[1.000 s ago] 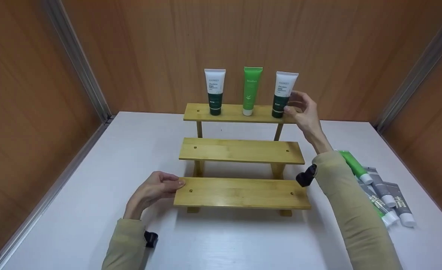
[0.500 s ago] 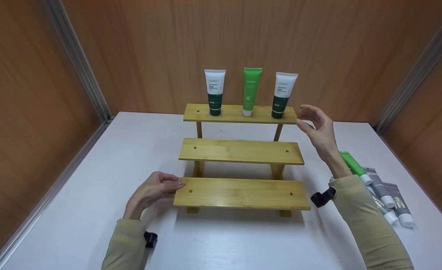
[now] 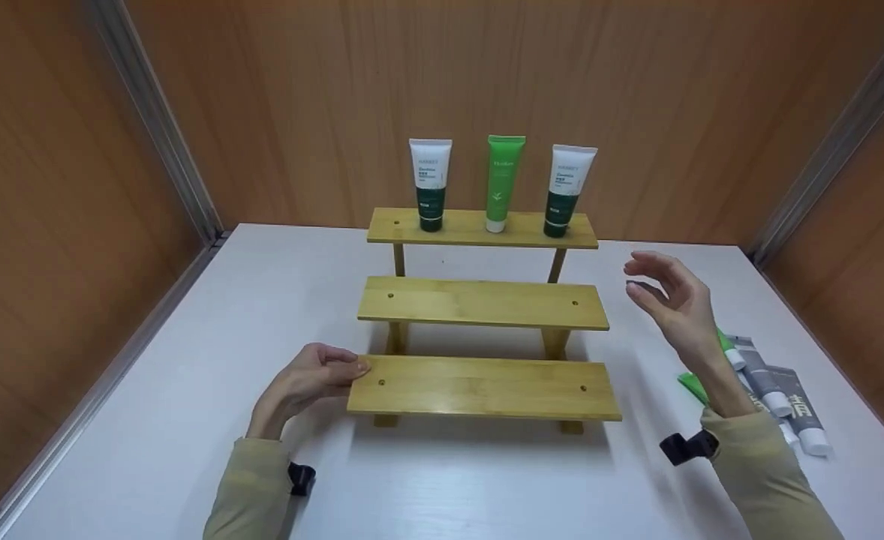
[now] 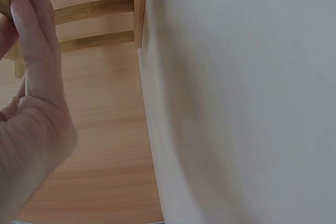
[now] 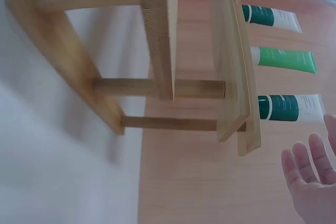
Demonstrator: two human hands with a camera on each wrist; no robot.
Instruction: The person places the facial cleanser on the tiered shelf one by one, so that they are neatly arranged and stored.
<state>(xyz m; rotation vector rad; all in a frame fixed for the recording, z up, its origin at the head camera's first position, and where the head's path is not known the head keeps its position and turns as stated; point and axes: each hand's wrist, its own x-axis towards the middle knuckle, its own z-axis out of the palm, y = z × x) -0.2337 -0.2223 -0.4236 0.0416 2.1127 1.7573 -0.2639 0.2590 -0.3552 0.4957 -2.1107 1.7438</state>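
My left hand (image 3: 308, 381) pinches the left end of the lowest board of a three-tier wooden display stand (image 3: 479, 386), thumb on top. In the left wrist view its fingers (image 4: 35, 40) lie against the board's edge. On the top tier stand a white-and-dark-green cream tube (image 3: 431, 184), a bright green tube (image 3: 502, 180) and a second white-and-dark-green tube (image 3: 564, 187), all upright on their caps. The last leans slightly right. My right hand (image 3: 678, 315) hovers right of the stand, fingers loosely curved with nothing between them.
Several grey and green tubes, among them a grey tube (image 3: 798, 409), lie piled on the white table (image 3: 442, 480) at the right, partly hidden behind the right wrist. Wooden panels (image 3: 532, 75) enclose the table at the back and sides.
My right hand has let go of the right-hand white-and-dark-green tube and moved right and down towards the front. The left hand has stayed on the lowest board.
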